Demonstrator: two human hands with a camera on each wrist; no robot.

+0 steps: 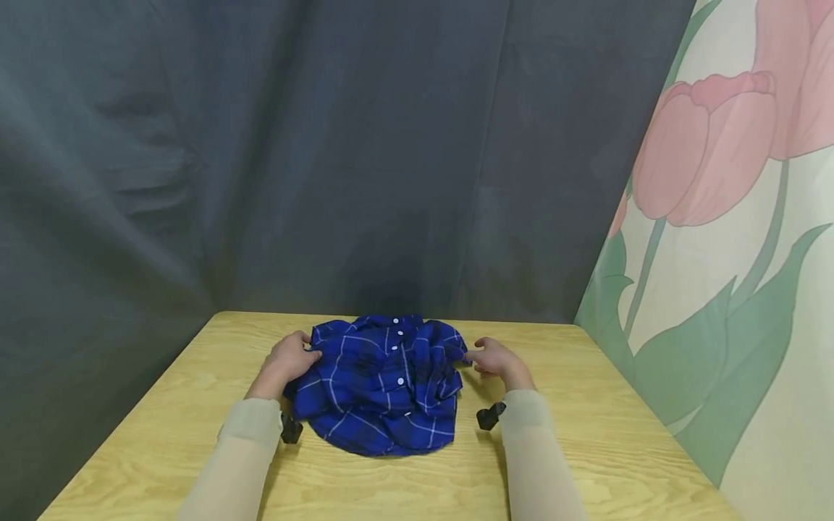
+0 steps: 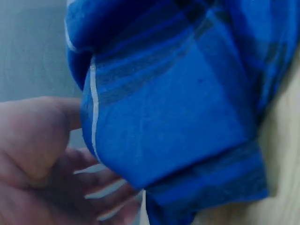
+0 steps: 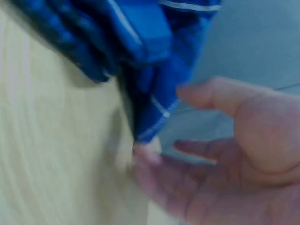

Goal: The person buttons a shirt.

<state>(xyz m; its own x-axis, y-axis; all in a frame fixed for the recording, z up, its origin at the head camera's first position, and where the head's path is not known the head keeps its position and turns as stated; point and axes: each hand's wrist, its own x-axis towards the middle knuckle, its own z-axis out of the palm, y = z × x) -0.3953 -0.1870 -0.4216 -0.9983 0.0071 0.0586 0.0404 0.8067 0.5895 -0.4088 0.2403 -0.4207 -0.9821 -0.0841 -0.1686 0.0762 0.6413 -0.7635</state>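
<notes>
A blue plaid shirt (image 1: 371, 383) with white buttons lies crumpled on the wooden table, its button front facing up. At its left side is my left hand (image 1: 292, 357); in the left wrist view the thumb and fingers (image 2: 101, 180) reach the fabric edge, loosely spread, their tips partly hidden by the cloth. My right hand (image 1: 496, 359) is at the shirt's right edge. In the right wrist view its thumb and fingers stand apart, with the fingertips (image 3: 147, 154) right at a pointed corner of the fabric.
The wooden table (image 1: 586, 434) reaches back to a dark curtain (image 1: 391, 159). A wall painted with pink tulips (image 1: 710, 145) stands along the right. Small black devices (image 1: 490, 416) are worn at both wrists.
</notes>
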